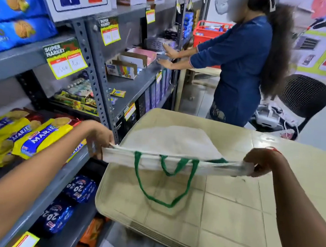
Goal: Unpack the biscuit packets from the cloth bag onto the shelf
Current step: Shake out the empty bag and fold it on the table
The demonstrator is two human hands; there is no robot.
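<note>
Beige table (229,210) beside stocked, perhaps metal shelf (68,173)

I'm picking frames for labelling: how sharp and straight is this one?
Head view: wide-angle bending bows the shelf uprights and table; the left hand, right hand and cloth bag edge smear with motion blur; lighting even, shadows soft.

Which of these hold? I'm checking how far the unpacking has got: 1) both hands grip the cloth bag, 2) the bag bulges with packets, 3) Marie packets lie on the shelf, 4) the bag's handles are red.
1) True: the left hand and right hand each hold an end of the cloth bag.
2) False: it looks flat and stretched over the table.
3) True: Marie packets lie on the shelf.
4) False: the handles are green.
</note>
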